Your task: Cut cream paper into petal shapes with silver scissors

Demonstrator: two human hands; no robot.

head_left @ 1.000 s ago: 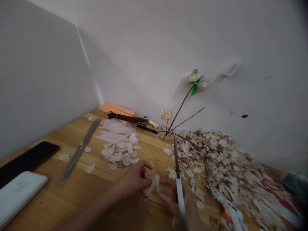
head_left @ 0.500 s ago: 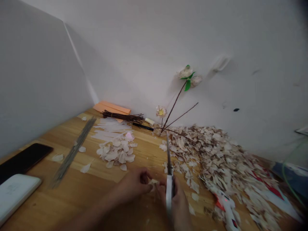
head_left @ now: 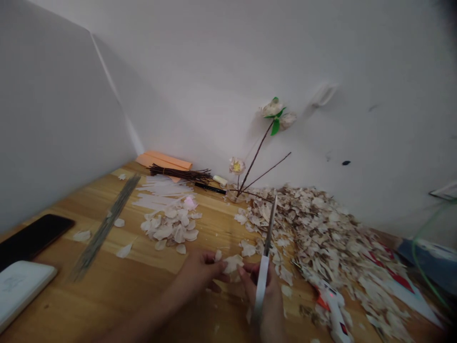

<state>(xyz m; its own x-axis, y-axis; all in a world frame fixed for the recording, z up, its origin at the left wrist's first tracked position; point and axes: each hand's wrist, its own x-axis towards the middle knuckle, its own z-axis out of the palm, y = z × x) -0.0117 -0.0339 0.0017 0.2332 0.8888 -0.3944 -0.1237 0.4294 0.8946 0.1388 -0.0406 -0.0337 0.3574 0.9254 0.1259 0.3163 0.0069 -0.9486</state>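
Observation:
A thin, pale dried petal (head_left: 233,263) is stretched between my two hands, low in the middle of the view. My left hand (head_left: 203,269) pinches its left side between thumb and fingers, with a small pale scrap (head_left: 218,255) at the fingertips. My right hand (head_left: 266,290) grips scissors with a white handle (head_left: 262,281), seen edge-on, blades pointing up and away. The thumb and forefinger of that same hand hold the petal's right edge. Beyond my left hand lies a small heap of loose petals (head_left: 171,226) on the wooden table (head_left: 150,290).
A big pile of dried petals (head_left: 321,228) covers the right side, with a white glue gun (head_left: 333,307) in front. Artificial flowers (head_left: 274,112) on stems stand by the wall. Brown stems (head_left: 178,172), wires (head_left: 107,224), a phone (head_left: 35,238) and a white box-like device (head_left: 24,290) lie leftward.
The scissors have tilted, their tips swinging to the right. The petal is now raised and spread flatter between my fingers. The whole view has shifted slightly.

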